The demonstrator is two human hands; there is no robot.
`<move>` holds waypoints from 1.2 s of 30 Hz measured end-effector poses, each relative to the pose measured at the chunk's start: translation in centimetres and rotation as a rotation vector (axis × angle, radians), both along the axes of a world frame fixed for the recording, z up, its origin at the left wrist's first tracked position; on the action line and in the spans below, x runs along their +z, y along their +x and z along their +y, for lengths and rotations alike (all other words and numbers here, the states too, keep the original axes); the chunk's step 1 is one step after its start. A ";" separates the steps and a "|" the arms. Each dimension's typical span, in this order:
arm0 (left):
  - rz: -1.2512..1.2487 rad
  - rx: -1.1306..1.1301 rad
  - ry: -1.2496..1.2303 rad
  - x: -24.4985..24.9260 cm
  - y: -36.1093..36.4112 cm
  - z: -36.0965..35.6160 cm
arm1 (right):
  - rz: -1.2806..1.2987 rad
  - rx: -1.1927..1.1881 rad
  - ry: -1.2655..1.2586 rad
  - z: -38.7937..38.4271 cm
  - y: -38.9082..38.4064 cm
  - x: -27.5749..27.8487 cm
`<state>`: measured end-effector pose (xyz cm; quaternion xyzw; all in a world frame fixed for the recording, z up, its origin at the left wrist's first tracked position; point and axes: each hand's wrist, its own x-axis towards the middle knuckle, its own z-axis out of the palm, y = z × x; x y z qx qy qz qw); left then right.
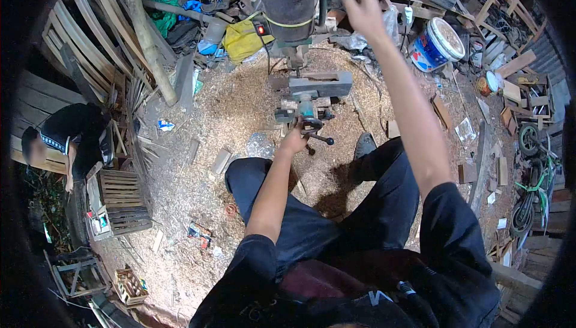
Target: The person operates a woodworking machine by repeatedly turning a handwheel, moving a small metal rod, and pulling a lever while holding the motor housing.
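Left hand [294,141] grips a handwheel [312,126], apparently adjusting the block [337,86] ahead; turning needs steadiness. Right hand [362,11], raised: grip unclear.

We grip the black handwheel [312,125] with our left hand [293,140] and raise our blurred right hand [362,9] just right of the dark motor [285,4]. Shavings [234,106] cover the floor; a bucket [429,49] sits far right, and another person [72,127] bends at left.
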<state>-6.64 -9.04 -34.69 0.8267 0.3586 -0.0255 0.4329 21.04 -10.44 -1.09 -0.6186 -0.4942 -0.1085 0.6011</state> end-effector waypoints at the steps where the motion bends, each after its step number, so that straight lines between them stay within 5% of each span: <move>1: -0.168 0.053 0.204 -0.7 -0.2 -0.8 | 0.031 0.019 -0.129 -1.3 -0.5 -3.0; 5: -0.330 0.141 0.252 -2.3 -0.5 -0.6 | 0.137 0.100 -0.586 -6.2 -1.8 -22.3; 6: -0.343 0.177 0.189 -2.2 -0.8 -0.6 | 0.202 0.036 -0.979 -8.3 -3.6 -24.4; 8: -0.374 0.248 0.064 -1.1 -1.0 -0.6 | 0.263 -0.037 -1.192 -11.1 -5.3 -35.9; 10: -0.460 0.369 0.077 -4.6 -1.0 -0.1 | 0.273 -0.144 -1.042 -13.7 -8.9 -43.6; 17: -0.494 0.552 -0.100 -4.2 -0.3 -0.9 | 0.194 0.028 -1.025 -12.3 -12.7 -44.8; 20: -0.638 0.563 -0.079 -4.9 0.3 -1.0 | 0.512 0.081 -1.096 -13.0 -11.6 -41.4; 22: -0.696 0.596 -0.124 -5.8 1.0 -1.0 | 0.414 0.071 -1.087 -12.8 -11.7 -42.6; 24: -0.662 0.530 -0.019 -5.5 1.4 -0.8 | 0.212 0.063 -1.056 -12.9 -12.4 -43.6; 33: -0.466 0.511 0.023 -2.7 1.6 -1.2 | 0.259 0.085 -1.048 -13.7 -12.1 -44.3; 36: -0.565 0.502 0.241 -4.2 1.7 -1.6 | 0.283 0.121 -1.055 -13.3 -11.8 -43.5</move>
